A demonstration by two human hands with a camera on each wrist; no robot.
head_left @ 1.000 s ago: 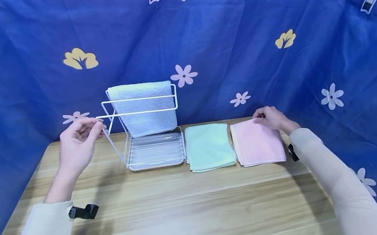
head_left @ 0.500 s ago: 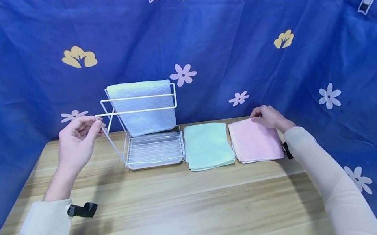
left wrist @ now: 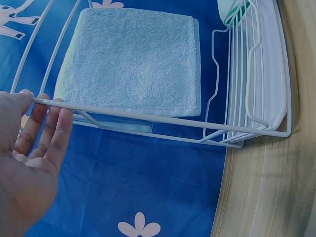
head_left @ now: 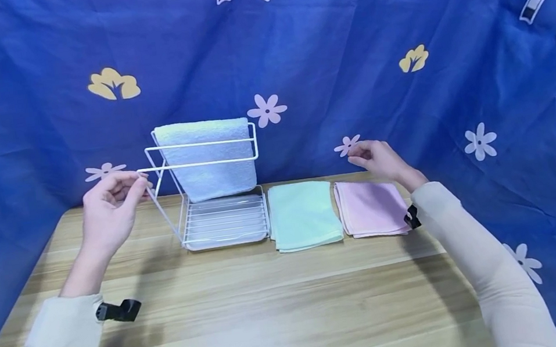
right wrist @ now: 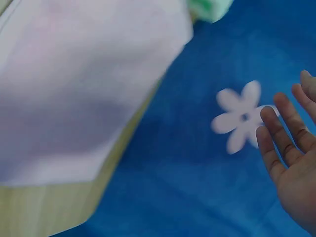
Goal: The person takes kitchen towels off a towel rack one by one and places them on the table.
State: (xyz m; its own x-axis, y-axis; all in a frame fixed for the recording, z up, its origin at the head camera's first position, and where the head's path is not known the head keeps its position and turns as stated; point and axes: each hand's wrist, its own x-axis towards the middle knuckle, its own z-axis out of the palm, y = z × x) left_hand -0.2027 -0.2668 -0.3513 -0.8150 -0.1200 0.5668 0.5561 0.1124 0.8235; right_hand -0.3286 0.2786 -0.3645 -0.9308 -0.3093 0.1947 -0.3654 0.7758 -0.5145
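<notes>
My left hand (head_left: pixel 110 204) pinches the upper left front corner of a white wire rack (head_left: pixel 197 164) between thumb and fingers. Over the rack's back bar hangs a folded light blue towel (head_left: pixel 218 178); its terry surface fills the middle of the left wrist view, beside my fingers. A folded pink cloth (head_left: pixel 369 208) lies flat on the table at the right. Just above its back edge, my right hand (head_left: pixel 384 160) is raised, apart from it. In the right wrist view the fingers (right wrist: pixel 271 153) are spread and hold nothing; the pink cloth is blurred there.
A folded mint green cloth (head_left: pixel 304 214) lies between the rack and the pink cloth. Under the rack's lower wires sits a white tray (head_left: pixel 226 241). Behind the wooden table (head_left: pixel 275 314) hangs a blue patterned curtain (head_left: pixel 293 48).
My right hand has let go of the pink cloth's back edge and lifted up and slightly left. The left hand keeps its hold on the rack. The view has shifted slightly.
</notes>
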